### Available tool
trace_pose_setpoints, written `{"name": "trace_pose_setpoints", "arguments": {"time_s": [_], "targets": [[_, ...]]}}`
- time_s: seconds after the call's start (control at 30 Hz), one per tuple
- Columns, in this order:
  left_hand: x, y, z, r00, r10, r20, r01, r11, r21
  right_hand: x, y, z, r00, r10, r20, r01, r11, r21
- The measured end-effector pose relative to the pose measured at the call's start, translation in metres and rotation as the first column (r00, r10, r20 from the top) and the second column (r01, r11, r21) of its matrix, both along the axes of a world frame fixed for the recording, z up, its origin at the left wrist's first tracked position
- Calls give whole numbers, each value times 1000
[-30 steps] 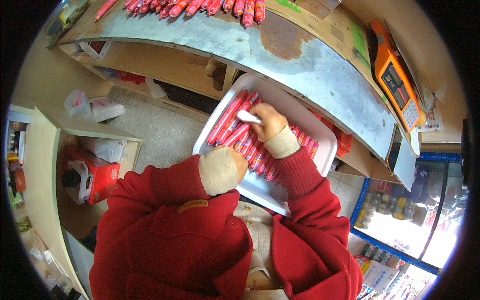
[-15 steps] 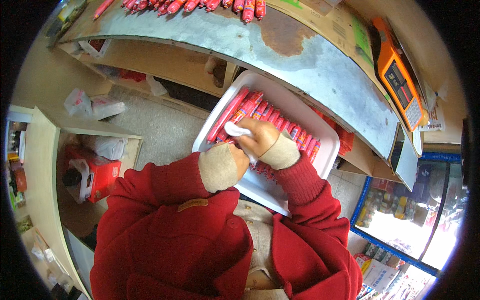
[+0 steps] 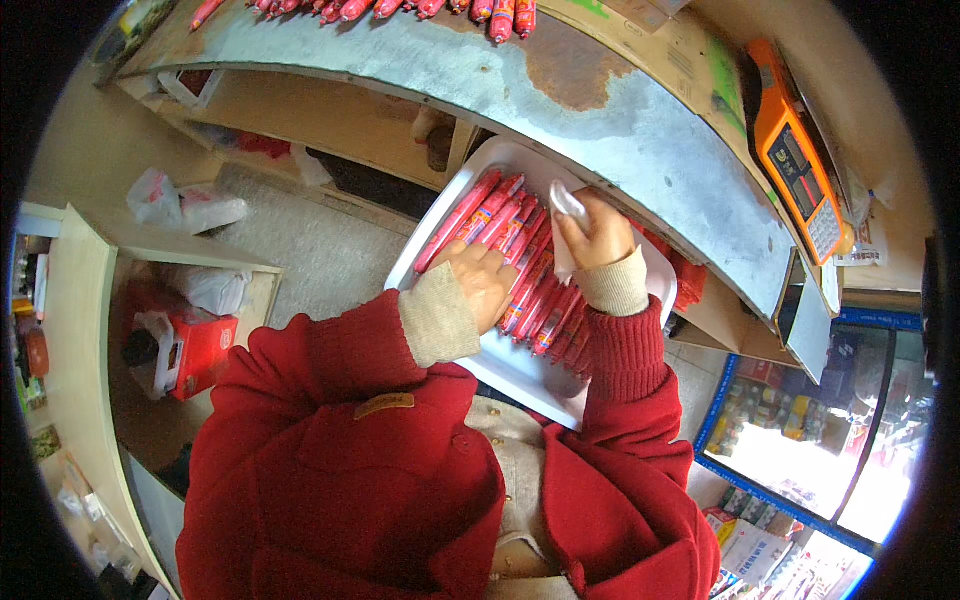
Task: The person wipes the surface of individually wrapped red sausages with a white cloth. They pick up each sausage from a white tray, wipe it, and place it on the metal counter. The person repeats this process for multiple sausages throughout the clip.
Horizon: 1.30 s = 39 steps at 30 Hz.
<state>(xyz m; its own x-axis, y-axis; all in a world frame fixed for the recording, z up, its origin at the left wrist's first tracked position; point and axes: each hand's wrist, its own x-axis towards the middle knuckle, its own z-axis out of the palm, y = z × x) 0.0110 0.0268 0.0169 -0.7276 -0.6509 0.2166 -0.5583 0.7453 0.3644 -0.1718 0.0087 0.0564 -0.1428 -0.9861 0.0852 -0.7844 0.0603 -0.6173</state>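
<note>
A white plastic tub (image 3: 424,213) in front of me holds rows of red-wrapped sausages (image 3: 505,212). My left hand (image 3: 474,280) is down on the sausages at the tub's near left, its fingers bent and closed around one; the fingertips are partly hidden. Above the right half of the tub, my right hand (image 3: 603,232) is closed on a crumpled white cloth (image 3: 565,203). Part of the cloth hangs below the fingers toward the sausages.
A worn metal-topped counter (image 3: 450,75) runs along the far side, bearing more red sausages (image 3: 345,8). An orange scale (image 3: 795,150) sits at its right. At left stands a shelf with a red box (image 3: 203,352); plastic bags (image 3: 185,203) lie behind it. A blue-framed glass case (image 3: 800,420) is at right.
My hands have come apart. The right hand moved right and away from me with the cloth, while the left shifted slightly left and came down onto the sausages, more of which now show.
</note>
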Motion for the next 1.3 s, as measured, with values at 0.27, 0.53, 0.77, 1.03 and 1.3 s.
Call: {"name": "trace_pose_setpoints", "arguments": {"time_s": [0.27, 0.53, 0.77, 1.03, 1.3], "targets": [[-1, 0, -5, 977, -170, -131, 157, 982, -104, 9, -1, -30, 895, 354, 270, -376, 926, 34], [-1, 7, 7, 878, -462, 123, 373, 823, 429, 29, 5, -55, 813, 571, 114, -567, 821, -68], [-1, 6, 10, 892, -447, 64, 388, 831, 399, 15, -9, -40, 944, 283, -169, -308, 940, -145], [1, 6, 4, 903, -429, 29, 393, 852, 347, 30, -3, -37, 790, 613, -20, -610, 781, -136], [15, -1, 28, 921, -307, 242, 224, 921, 318, 17, -9, -40, 923, 386, -3, -384, 917, -108]]}}
